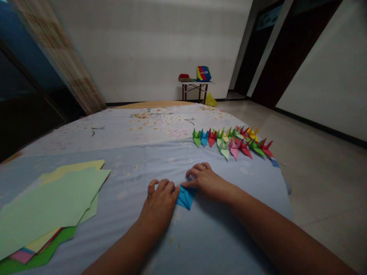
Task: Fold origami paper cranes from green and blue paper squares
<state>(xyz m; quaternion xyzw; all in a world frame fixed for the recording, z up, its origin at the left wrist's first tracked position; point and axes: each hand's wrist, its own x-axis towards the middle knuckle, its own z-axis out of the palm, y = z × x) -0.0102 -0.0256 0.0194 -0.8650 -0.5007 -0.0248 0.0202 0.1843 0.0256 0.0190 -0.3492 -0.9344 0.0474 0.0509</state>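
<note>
A small folded piece of blue paper (pixel 185 197) lies on the cloth-covered table (pixel 137 164), between my two hands. My left hand (pixel 160 198) rests on its left edge with the fingers curled under. My right hand (pixel 205 179) pinches the paper's upper right corner, thumb and fingers pressed together. Beyond my right hand stand two rows of folded paper cranes (pixel 232 141) in green, blue, red, yellow and pink.
A stack of coloured paper sheets (pixel 48 206), light green on top, lies at the near left. The table's rounded edge (pixel 283 179) drops to a tiled floor on the right. A small table (pixel 196 88) with a colourful box stands by the far wall.
</note>
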